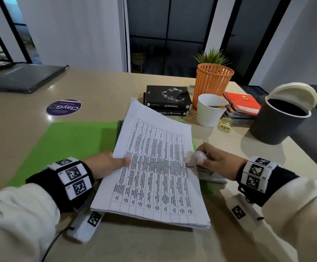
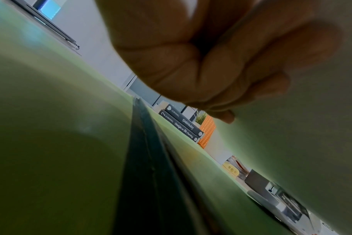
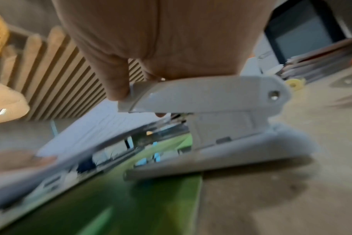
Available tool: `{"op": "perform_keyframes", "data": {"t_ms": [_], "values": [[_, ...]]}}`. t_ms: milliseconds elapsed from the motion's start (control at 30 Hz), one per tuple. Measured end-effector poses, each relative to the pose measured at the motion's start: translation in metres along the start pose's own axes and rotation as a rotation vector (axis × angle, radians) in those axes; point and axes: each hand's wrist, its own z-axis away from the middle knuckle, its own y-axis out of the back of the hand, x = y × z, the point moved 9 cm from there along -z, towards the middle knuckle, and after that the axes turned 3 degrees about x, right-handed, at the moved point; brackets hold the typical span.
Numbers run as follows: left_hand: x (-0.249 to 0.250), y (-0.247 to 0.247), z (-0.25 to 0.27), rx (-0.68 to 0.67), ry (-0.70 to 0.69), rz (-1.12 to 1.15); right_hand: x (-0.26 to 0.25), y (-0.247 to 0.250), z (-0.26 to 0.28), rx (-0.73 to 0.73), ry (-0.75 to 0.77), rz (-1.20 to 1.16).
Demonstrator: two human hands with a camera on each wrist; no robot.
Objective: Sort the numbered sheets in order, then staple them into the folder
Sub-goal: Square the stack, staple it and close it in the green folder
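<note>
Your left hand (image 1: 104, 164) pinches the left edge of the stack of white printed sheets (image 1: 153, 167), thumb on top, lifting it off the open green card folder (image 1: 68, 140) at the beige worktop's (image 1: 106, 87) near edge. Your right hand (image 1: 217, 163) grips the grey stapler (image 3: 207, 98) at the stack's right edge.
</note>
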Motion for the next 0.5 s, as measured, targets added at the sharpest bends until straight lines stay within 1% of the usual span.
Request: {"op": "perform_keyframes", "data": {"t_ms": [100, 267, 400, 500], "values": [[-0.001, 0.002, 0.002, -0.008, -0.017, -0.008, 0.009, 0.008, -0.001, 0.045, 0.008, -0.079], [0.004, -0.002, 0.003, -0.02, -0.037, -0.006, 0.01, -0.006, -0.001, -0.027, 0.002, -0.088], [0.01, -0.005, 0.005, -0.014, -0.028, 0.022, 0.004, -0.005, 0.002, -0.039, -0.008, -0.096], [0.013, -0.006, 0.005, -0.001, -0.038, -0.003, 0.002, -0.008, 0.002, -0.057, -0.025, -0.06]]}}
